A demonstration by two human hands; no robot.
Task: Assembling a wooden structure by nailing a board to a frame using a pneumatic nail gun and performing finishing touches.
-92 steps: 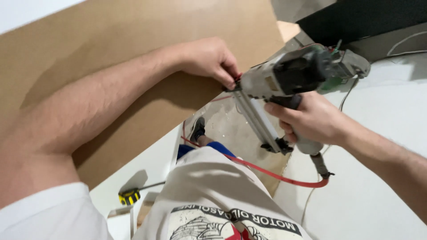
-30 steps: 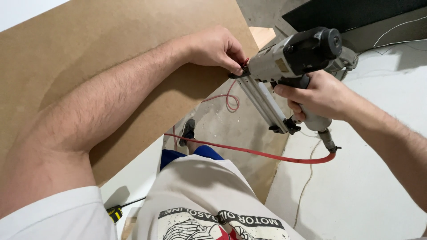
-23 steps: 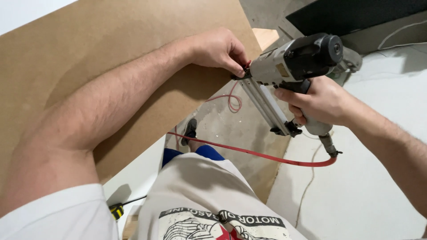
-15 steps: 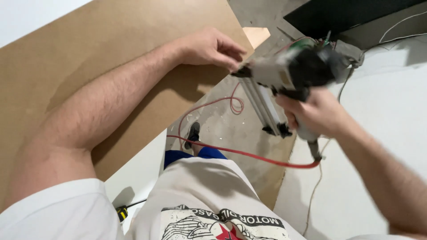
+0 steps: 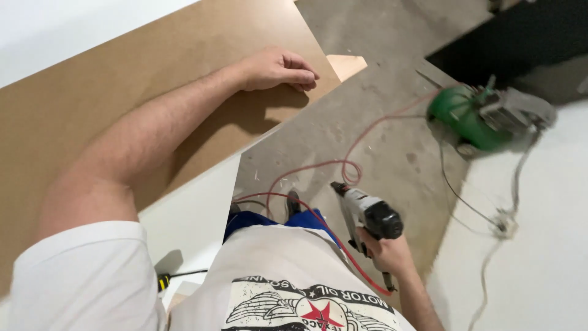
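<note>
Lowered since the previous frame: right hand (image 5: 389,251) with the nail gun (image 5: 366,214) now hangs beside the hip, well below the brown board (image 5: 153,73), where earlier the tool's nose met the board edge next to the left hand (image 5: 275,67).

Near: white printed shirt (image 5: 288,282) and blue trousers (image 5: 269,219) fill the bottom of the view. Right-hand fingers are clamped round the nail gun's grip; its grey body and black cap point up and away over the concrete floor (image 5: 392,122). Red air hose (image 5: 343,245) runs from the grip base, loops in front of the trousers, then trails off across the floor.

Left of the body: a yellow-and-black tool (image 5: 164,281) lies on a white panel (image 5: 190,214), near its close edge.

Mid: left hand rests flat on the brown board at its right edge, fingers together and slightly curled, holding nothing.

Far: green compressor (image 5: 465,116) stands on the floor at the edge of a white surface (image 5: 533,245), well apart from the nail gun. A thin cable (image 5: 490,270) runs over that white surface.
</note>
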